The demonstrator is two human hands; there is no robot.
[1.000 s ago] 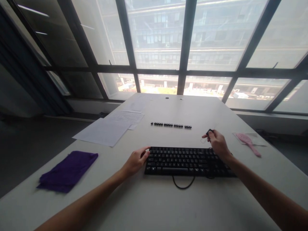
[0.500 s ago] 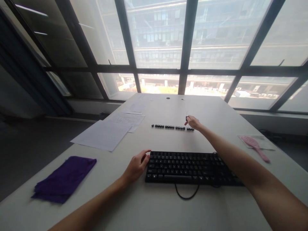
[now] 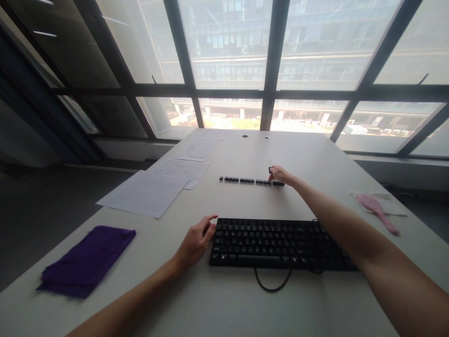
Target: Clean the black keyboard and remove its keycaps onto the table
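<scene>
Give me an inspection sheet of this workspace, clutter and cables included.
Surface: white table.
Work items: long black rectangular keyboard; row of small black keycap-like blocks beyond it; small black wire-pronged tool.
Clutter: folded purple cloth and white paper sheets, left; pink paddle-shaped object on pale packet, right.
Grips: left grip at the keyboard's left edge; right grip holds the tool near the row's right end.
Cables: black cable loop at the keyboard's near side.
Surroundings: dark-framed windows; dark blue curtain, left.

Keycaps [image 3: 247,180] behind keyboard [image 3: 259,243]; cloth [image 3: 84,262], papers [image 3: 150,189] left; hairbrush [image 3: 372,205] right.
</scene>
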